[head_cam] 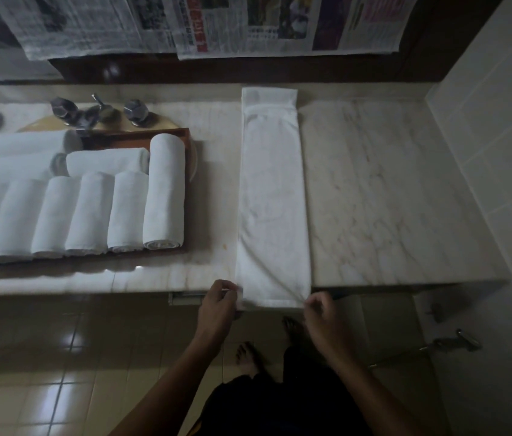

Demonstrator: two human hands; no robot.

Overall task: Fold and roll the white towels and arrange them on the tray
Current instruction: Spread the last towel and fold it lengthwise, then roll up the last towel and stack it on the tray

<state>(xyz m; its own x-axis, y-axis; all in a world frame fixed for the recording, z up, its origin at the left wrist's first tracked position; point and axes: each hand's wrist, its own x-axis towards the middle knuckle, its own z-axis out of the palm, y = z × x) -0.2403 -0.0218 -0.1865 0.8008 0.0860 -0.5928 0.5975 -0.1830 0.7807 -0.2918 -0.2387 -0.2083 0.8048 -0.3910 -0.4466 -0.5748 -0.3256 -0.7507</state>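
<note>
Centre of the frame: a long white towel folded into a narrow strip (272, 196), lying flat across the pale veined marble counter (390, 184), far end turned up against the back ledge, near end hanging just over the front edge. Pinched at its near left corner by the left hand (218, 305), fingers curled, thumb and fingertips closed on the cloth. Pinched at its near right corner by the right hand (322, 313), fingers bunched together on the fabric, with a crease drawn taut up from that grip.

Over at the left of the frame, a dark brown wooden tray (135, 133) loaded with rolled white towels (91, 212): a row side by side along the near edge, the rightmost the longest, more rolls lying crosswise behind. Well apart from the strip, with bare marble between.

Behind the tray, a chrome tap with two knobs (99, 111). Along the top, sheets of newspaper (248, 23) hanging down. At the bottom, bare feet (248, 357) on glossy beige floor tiles (59, 357).
</note>
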